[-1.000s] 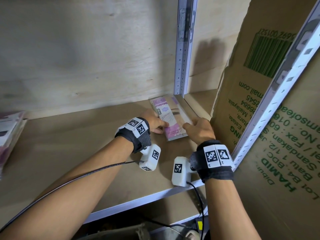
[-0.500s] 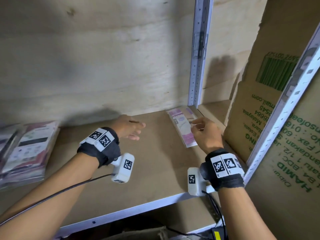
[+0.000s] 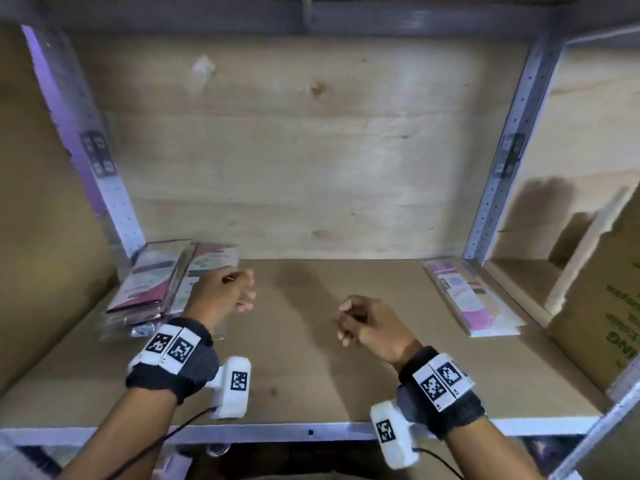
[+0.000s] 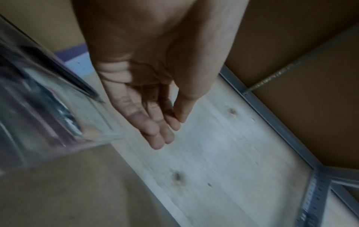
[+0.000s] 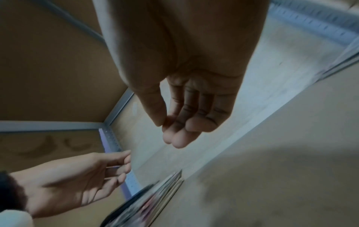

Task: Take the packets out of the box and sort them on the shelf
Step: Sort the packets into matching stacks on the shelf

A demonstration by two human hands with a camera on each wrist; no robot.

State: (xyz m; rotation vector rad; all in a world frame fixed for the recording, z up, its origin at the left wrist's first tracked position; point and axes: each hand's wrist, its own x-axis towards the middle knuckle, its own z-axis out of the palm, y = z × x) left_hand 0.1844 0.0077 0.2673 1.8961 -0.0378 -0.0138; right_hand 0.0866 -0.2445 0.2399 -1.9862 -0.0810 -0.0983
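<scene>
Two empty hands; lettering unreadable

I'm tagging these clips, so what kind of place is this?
Probably a stockroom: a metal-framed shelf with plywood backing, stacked packets at its left end, and a printed cardboard box at the right.

A storeroom or shop stockroom.
A slotted metal-framed shelf (image 3: 311,341) with a plywood back is holding retail packets (image 3: 156,282) at its left end, more packets at its right, and a printed cardboard box (image 3: 609,306) is leaning just beyond its right post.
</scene>
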